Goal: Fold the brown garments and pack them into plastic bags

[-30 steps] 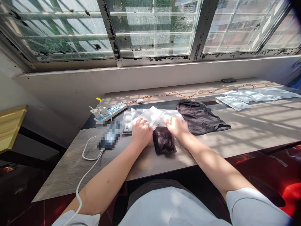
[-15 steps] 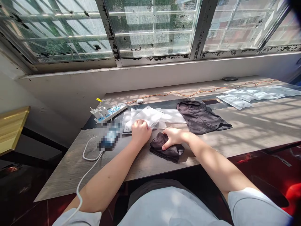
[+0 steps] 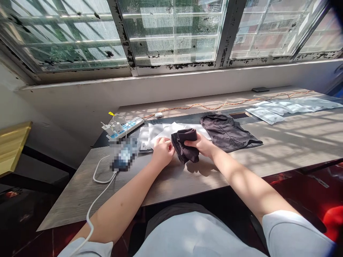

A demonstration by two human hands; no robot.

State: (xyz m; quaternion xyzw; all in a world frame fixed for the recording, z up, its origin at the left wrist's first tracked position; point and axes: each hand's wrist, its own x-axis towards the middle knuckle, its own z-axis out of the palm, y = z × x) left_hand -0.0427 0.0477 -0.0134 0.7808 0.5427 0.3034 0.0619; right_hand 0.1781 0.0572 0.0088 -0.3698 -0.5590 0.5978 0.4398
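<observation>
Right hand (image 3: 203,144) around a dark, thickly folded, soft cloth (image 3: 188,151); left hand (image 3: 163,152) curled, contents unclear.

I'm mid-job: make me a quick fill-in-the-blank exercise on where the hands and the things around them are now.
1. Of the left hand and the right hand, the folded dark cloth is held by the ____ one.
2. The bags by the left hand are coloured ____.
3. In the picture, the power strip lies to the ____ of both hands.

Missing words: right; white; left.
</observation>
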